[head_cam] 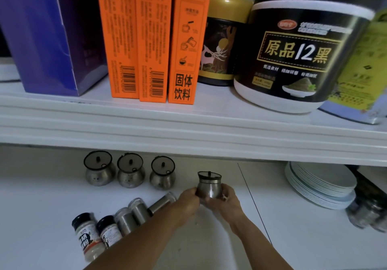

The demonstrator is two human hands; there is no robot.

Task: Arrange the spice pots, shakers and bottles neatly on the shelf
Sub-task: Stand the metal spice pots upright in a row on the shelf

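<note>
The person is standing close to the white lower shelf (293, 217), and both the left hand (188, 200) and the right hand (227, 201) are cupping a round-bellied steel spice pot with a dark glass lid (209, 186), fingers wrapped around its lower half from either side. It is sitting out in the middle of the shelf, tilting a little, apart from the row of three matching lidded steel pots (129, 172) lining the back edge. The lid is looking loose to me; if the tilt is growing as the pot is heading for the row, it could be slipping off or spilling. The left forearm is also passing right over the steel cylinder shakers (144, 210) and the two black-capped white-labelled spice bottles (98, 233) lying near the front edge, so a careless sweep could be rolling them off. The stack of white plates (322, 186) by the right edge is sitting well clear.
</note>
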